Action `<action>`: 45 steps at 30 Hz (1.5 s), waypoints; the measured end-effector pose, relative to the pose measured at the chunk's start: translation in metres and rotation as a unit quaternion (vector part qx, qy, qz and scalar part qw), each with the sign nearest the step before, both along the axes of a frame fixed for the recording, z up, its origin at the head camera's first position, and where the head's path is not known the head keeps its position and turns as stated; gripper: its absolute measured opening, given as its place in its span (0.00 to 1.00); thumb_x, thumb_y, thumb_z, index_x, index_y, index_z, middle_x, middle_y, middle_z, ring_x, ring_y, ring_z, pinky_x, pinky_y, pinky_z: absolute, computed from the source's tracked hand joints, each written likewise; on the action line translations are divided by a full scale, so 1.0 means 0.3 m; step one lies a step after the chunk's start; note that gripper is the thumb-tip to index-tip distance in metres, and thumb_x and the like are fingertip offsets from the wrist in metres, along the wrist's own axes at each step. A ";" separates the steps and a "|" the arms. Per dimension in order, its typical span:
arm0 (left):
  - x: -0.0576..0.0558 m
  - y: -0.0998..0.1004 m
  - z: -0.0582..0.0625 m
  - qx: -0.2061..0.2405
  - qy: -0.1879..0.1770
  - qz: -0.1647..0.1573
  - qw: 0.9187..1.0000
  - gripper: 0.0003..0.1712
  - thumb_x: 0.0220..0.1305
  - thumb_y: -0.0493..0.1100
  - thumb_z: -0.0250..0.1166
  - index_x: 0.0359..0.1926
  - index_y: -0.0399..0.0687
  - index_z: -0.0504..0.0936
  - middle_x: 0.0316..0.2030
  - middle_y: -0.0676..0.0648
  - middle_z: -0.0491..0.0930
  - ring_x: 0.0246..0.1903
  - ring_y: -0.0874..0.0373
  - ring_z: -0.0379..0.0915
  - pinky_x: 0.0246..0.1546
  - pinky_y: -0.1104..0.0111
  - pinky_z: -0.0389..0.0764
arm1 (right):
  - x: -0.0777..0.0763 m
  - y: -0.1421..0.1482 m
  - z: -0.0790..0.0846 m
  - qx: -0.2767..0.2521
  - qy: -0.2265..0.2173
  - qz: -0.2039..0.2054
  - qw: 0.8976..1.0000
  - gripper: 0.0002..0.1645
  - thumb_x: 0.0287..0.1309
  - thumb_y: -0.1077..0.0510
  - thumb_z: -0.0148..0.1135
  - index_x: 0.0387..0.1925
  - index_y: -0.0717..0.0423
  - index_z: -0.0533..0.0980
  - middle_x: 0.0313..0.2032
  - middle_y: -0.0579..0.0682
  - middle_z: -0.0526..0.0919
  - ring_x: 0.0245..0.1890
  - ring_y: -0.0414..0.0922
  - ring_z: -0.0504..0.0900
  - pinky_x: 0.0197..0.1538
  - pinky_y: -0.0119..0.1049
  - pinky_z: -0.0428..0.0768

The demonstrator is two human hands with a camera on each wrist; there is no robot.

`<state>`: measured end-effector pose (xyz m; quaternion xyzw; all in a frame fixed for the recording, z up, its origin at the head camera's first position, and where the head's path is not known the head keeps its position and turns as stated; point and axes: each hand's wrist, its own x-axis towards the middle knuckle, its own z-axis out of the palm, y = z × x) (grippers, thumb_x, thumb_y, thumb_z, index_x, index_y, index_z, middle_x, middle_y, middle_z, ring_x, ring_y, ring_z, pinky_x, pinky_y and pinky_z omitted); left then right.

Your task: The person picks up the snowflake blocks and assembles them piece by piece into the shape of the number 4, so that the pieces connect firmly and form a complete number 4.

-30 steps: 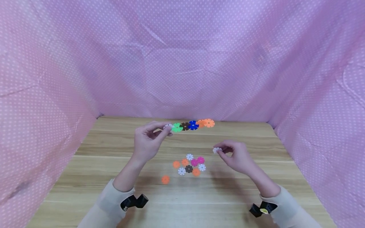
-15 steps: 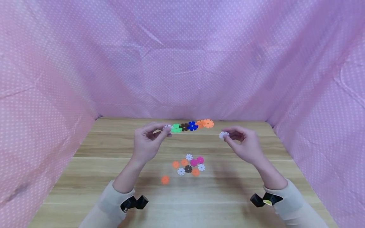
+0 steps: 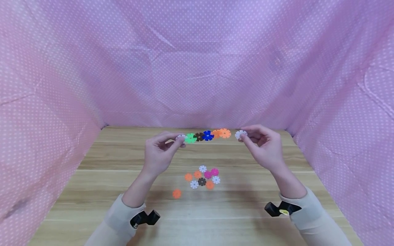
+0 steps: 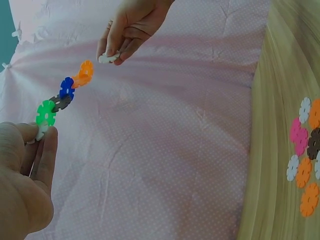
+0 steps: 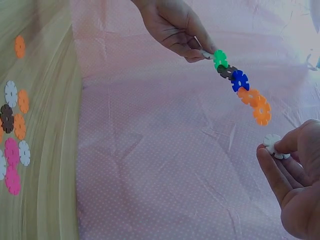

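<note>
Disc chain [image 3: 207, 135] and white disc [image 3: 240, 134], mid-frame, head view.
Left hand [image 3: 158, 153] pinches the chain's white end [image 3: 179, 137], presumably leaving its orange end [image 3: 225, 133] free; right hand [image 3: 267, 147] pinches the white disc, near but apart. All flat, notched (plastic, likely); loose discs [image 3: 201, 181] lie lower centre on wood-grained table [image 3: 117, 171].

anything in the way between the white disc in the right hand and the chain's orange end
Nothing visible: only a gap separates the white disc from the orange end disc; the loose discs lie on the table.
</note>
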<state>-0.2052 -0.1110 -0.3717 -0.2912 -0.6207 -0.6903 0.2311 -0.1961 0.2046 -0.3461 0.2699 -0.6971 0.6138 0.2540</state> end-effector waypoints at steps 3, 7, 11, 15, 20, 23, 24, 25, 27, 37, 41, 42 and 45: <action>0.000 0.002 -0.001 0.000 -0.001 0.002 1.000 0.06 0.62 0.19 0.68 0.40 0.21 0.86 0.37 0.61 0.90 0.32 0.68 0.88 0.37 0.70 0.95 | 0.001 -0.003 0.002 -0.015 0.004 0.010 1.000 0.12 0.54 0.86 0.64 0.42 0.85 0.79 0.36 0.44 0.92 0.34 0.35 0.92 0.39 0.26 0.93; 0.000 0.006 -0.004 0.001 -0.003 -0.005 1.000 0.06 0.62 0.19 0.68 0.40 0.20 0.86 0.37 0.61 0.90 0.32 0.67 0.88 0.37 0.69 0.95 | 0.001 -0.002 0.004 -0.015 0.006 0.012 1.000 0.12 0.54 0.86 0.64 0.42 0.85 0.78 0.37 0.44 0.92 0.34 0.36 0.92 0.40 0.27 0.93; -0.004 0.009 -0.008 -0.001 -0.005 -0.010 1.000 0.05 0.62 0.19 0.68 0.40 0.20 0.86 0.38 0.60 0.90 0.32 0.67 0.89 0.38 0.69 0.95 | 0.001 -0.002 0.009 0.002 0.001 0.005 1.000 0.11 0.56 0.84 0.64 0.42 0.83 0.78 0.37 0.41 0.92 0.35 0.35 0.92 0.41 0.27 0.94; -0.003 0.007 -0.011 0.000 -0.007 -0.005 1.000 0.05 0.62 0.19 0.68 0.40 0.21 0.86 0.37 0.61 0.90 0.32 0.66 0.89 0.38 0.70 0.95 | -0.003 -0.011 0.014 0.009 -0.014 0.017 1.000 0.10 0.58 0.82 0.64 0.42 0.82 0.76 0.37 0.41 0.92 0.36 0.36 0.92 0.42 0.31 0.95; -0.001 0.003 -0.006 0.010 0.001 -0.007 1.000 0.05 0.61 0.18 0.68 0.39 0.19 0.85 0.37 0.60 0.91 0.31 0.66 0.89 0.37 0.70 0.95 | -0.012 -0.024 0.018 -0.005 -0.016 0.036 0.999 0.09 0.58 0.83 0.63 0.41 0.83 0.75 0.37 0.43 0.92 0.37 0.38 0.92 0.42 0.35 0.95; -0.002 0.007 -0.001 0.015 0.003 -0.015 1.000 0.06 0.61 0.17 0.68 0.39 0.18 0.85 0.38 0.59 0.91 0.32 0.66 0.89 0.37 0.69 0.95 | -0.013 -0.026 0.021 -0.012 -0.008 0.042 0.999 0.09 0.58 0.84 0.62 0.41 0.84 0.74 0.37 0.44 0.92 0.37 0.38 0.92 0.42 0.34 0.95; -0.002 0.008 0.000 0.015 0.004 -0.015 1.000 0.06 0.61 0.17 0.68 0.39 0.18 0.85 0.38 0.59 0.91 0.32 0.66 0.89 0.37 0.69 0.95 | -0.014 -0.026 0.020 -0.013 -0.006 0.043 0.999 0.09 0.58 0.84 0.62 0.41 0.84 0.74 0.37 0.44 0.92 0.37 0.38 0.92 0.42 0.34 0.95; -0.002 0.009 0.002 0.015 0.003 -0.015 1.000 0.06 0.61 0.17 0.68 0.39 0.18 0.85 0.38 0.59 0.91 0.32 0.66 0.89 0.37 0.69 0.95 | -0.014 -0.026 0.020 -0.014 -0.005 0.045 0.999 0.09 0.58 0.84 0.62 0.41 0.84 0.74 0.37 0.44 0.92 0.37 0.38 0.92 0.42 0.34 0.95; 0.000 0.010 0.003 0.013 0.000 -0.016 1.000 0.06 0.60 0.17 0.68 0.39 0.18 0.85 0.38 0.60 0.91 0.31 0.66 0.89 0.37 0.69 0.95 | -0.012 -0.028 0.022 -0.012 -0.005 0.046 0.999 0.09 0.58 0.84 0.62 0.41 0.83 0.74 0.37 0.44 0.92 0.37 0.38 0.93 0.42 0.34 0.95; 0.009 0.014 0.007 -0.003 -0.014 -0.014 1.000 0.06 0.61 0.19 0.68 0.40 0.20 0.86 0.38 0.61 0.90 0.31 0.63 0.89 0.37 0.68 0.95 | 0.004 -0.037 0.027 -0.008 -0.018 0.047 0.999 0.10 0.58 0.84 0.62 0.41 0.82 0.73 0.37 0.44 0.91 0.36 0.39 0.93 0.42 0.36 0.95; 0.013 0.015 0.008 -0.010 -0.017 -0.010 1.000 0.07 0.62 0.19 0.68 0.41 0.21 0.86 0.38 0.62 0.90 0.32 0.67 0.89 0.38 0.68 0.95 | 0.005 -0.039 0.025 -0.008 -0.018 0.049 0.999 0.10 0.58 0.84 0.62 0.41 0.82 0.72 0.37 0.44 0.91 0.36 0.40 0.93 0.42 0.36 0.96; 0.014 0.015 0.008 -0.011 -0.017 -0.010 1.000 0.07 0.62 0.19 0.68 0.41 0.21 0.86 0.38 0.62 0.90 0.32 0.67 0.89 0.38 0.68 0.95 | 0.004 -0.039 0.025 -0.009 -0.018 0.050 0.999 0.10 0.58 0.84 0.62 0.41 0.82 0.72 0.37 0.44 0.91 0.36 0.40 0.93 0.42 0.37 0.96; 0.013 0.016 0.010 -0.011 -0.015 -0.008 1.000 0.06 0.62 0.19 0.68 0.41 0.21 0.86 0.38 0.62 0.90 0.32 0.67 0.88 0.38 0.69 0.95 | 0.001 -0.037 0.023 -0.011 -0.018 0.051 0.998 0.09 0.59 0.84 0.62 0.40 0.83 0.72 0.37 0.44 0.91 0.37 0.40 0.93 0.42 0.39 0.96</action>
